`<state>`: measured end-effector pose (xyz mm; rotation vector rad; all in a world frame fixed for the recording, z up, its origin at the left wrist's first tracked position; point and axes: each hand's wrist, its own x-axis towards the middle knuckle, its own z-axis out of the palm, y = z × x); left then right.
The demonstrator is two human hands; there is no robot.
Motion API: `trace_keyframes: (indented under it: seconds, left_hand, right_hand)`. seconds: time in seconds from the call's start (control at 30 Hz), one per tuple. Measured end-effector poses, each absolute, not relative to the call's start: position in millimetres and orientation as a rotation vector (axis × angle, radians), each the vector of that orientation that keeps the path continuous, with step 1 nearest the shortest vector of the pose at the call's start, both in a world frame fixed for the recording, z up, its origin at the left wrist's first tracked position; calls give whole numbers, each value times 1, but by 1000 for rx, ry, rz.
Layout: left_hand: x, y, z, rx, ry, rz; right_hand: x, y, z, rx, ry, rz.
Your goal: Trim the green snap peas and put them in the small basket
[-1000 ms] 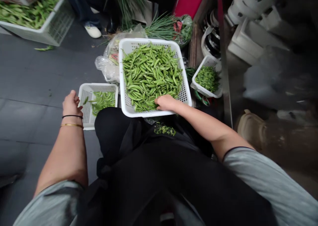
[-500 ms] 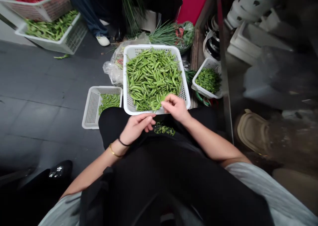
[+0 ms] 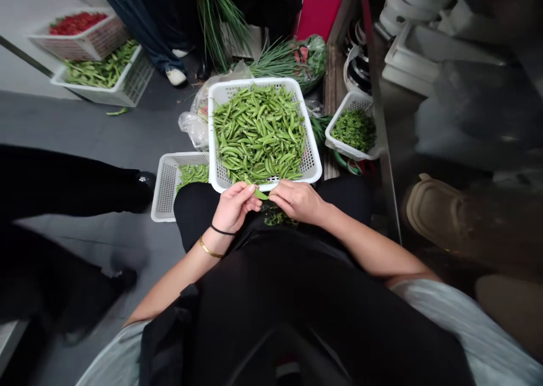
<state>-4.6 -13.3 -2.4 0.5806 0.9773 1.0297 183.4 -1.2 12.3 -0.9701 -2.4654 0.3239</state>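
Over my black-clad lap, my left hand [image 3: 234, 206] and my right hand [image 3: 297, 200] pinch the two ends of one green pea pod [image 3: 260, 193]. Just beyond them a large white basket [image 3: 313, 161] is heaped with pea pods. A smaller white basket [image 3: 166, 188] on the floor to my left holds a few pods. A little pile of green trimmings [image 3: 276, 218] lies on my lap below my right hand.
Another small basket [image 3: 341, 147] of green bits stands at the right by a metal cabinet. Across from me a person's hands hold a bunch of green stalks [image 3: 220, 24]. Baskets of pods and red chillies [image 3: 89, 46] sit far left. A dark-trousered leg [image 3: 63, 182] crosses at my left.
My right hand took a pod from the large basket. My left hand came from the small basket on the left and now holds the pod's other end. A person's leg entered at left.
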Motion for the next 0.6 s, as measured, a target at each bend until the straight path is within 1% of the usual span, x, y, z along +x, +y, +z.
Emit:
trace_keyframes:
  seconds: [0.2, 0.27, 0.37, 0.4, 0.47, 0.53, 0.6]
  left_hand:
    - [-3, -18, -8, 574, 965, 1027]
    - [-5, -23, -11, 591, 924, 940]
    - [-12, -30, -14, 635, 772, 701]
    - [-16, -32, -15, 651, 731, 639]
    - [-25, -32, -16, 674, 691, 578]
    - [-34, -30, -18, 677, 689, 579]
    - [-41, -28, -20, 672, 694, 579]
  right_hand:
    - [178, -7, 16, -859, -2497, 382]
    - [175, -10, 18, -759, -2506, 613]
    - [177, -13, 18, -572, -2385, 1140]
    - [181, -12, 18, -594, -2309, 1271]
    - [197, -6, 20, -797, -2101, 1408]
    - [219, 3, 23, -1049, -1868, 1409]
    - [237, 10, 27, -1208, -1779, 1316]
